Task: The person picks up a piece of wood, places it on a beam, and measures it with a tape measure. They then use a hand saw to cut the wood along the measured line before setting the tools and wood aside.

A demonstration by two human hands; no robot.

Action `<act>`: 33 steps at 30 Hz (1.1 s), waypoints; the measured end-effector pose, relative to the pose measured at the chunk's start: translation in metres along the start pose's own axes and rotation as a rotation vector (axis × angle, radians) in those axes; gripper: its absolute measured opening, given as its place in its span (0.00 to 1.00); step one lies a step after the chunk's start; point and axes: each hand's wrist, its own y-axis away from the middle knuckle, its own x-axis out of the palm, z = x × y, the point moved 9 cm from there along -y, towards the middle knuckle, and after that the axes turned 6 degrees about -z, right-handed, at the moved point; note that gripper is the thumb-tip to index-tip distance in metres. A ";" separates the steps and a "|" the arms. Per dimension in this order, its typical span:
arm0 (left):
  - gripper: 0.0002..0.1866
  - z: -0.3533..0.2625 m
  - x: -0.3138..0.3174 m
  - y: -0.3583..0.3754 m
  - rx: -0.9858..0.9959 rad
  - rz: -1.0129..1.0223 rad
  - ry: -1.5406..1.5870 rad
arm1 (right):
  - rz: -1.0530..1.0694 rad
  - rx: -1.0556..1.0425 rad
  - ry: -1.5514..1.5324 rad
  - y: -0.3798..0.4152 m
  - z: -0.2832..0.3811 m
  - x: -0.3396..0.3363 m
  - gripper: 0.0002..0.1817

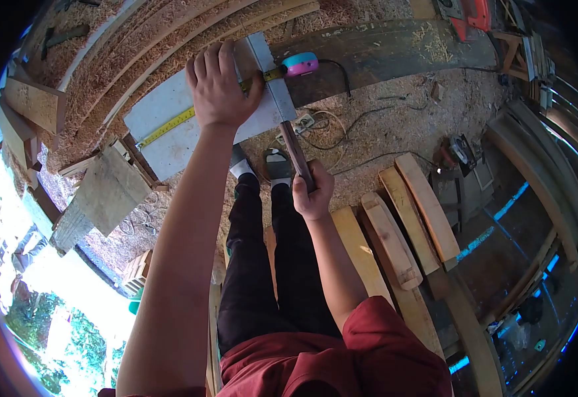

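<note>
A pale grey board lies in front of me with the yellow blade of a tape measure drawn out across it. The tape measure's pink and blue case sits past the board's right edge. My left hand rests flat over the board and the tape, fingers stretched out and thumb apart, hiding part of the blade. Closed round a dark wooden bar is my right hand. The bar's far end meets the board's near right edge, in line with a thin line across the board.
Long curved planks lie at the upper left among wood shavings. A wide dark plank stretches to the upper right. Cables run over the floor near a power tool. Several timber blocks lie right of my legs.
</note>
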 end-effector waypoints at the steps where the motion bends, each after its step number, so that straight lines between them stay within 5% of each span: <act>1: 0.40 -0.001 0.000 0.000 0.012 -0.009 -0.011 | -0.004 -0.007 -0.006 0.000 0.000 0.000 0.35; 33: 0.40 -0.001 0.004 0.001 0.029 0.002 -0.046 | -0.031 0.002 -0.006 -0.002 0.001 0.001 0.38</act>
